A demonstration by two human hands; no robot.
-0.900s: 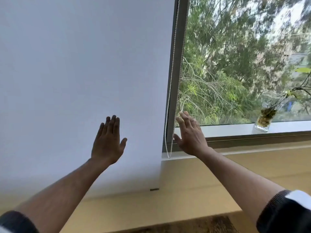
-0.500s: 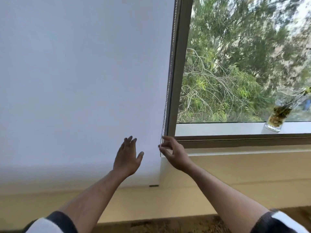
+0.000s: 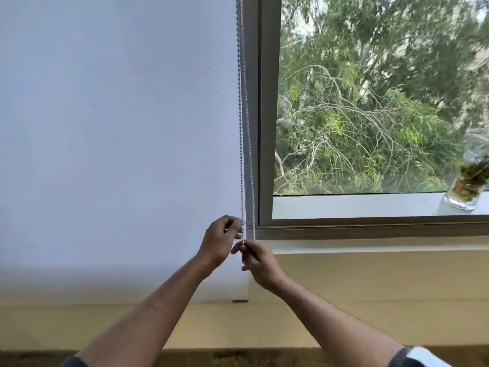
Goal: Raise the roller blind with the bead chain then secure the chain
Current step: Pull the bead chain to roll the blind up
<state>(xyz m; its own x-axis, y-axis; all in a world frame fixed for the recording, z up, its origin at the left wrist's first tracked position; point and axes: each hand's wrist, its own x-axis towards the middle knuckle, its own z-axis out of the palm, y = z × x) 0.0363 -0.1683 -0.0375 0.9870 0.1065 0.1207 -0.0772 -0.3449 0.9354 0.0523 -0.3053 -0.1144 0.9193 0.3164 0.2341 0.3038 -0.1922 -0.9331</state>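
A white roller blind (image 3: 119, 128) hangs fully down over the left half of the window, its bottom bar near the wall below the sill. A white bead chain (image 3: 242, 128) runs down the blind's right edge as two strands. My left hand (image 3: 221, 241) pinches the left strand at about sill height. Just below and to the right, my right hand (image 3: 258, 259) is closed around the chain's lower end. The loop's bottom is hidden in my right hand.
A grey window frame (image 3: 266, 115) stands right of the chain, with trees behind the glass. A glass jar with plant cuttings (image 3: 467, 181) sits on the white sill (image 3: 344, 205) at far right. Beige wall (image 3: 370, 287) runs below.
Both hands moved from flat and open near the blind onto the chain; the right pinched it first, then the left closed on the strand above it. The view shifted lower and closer.
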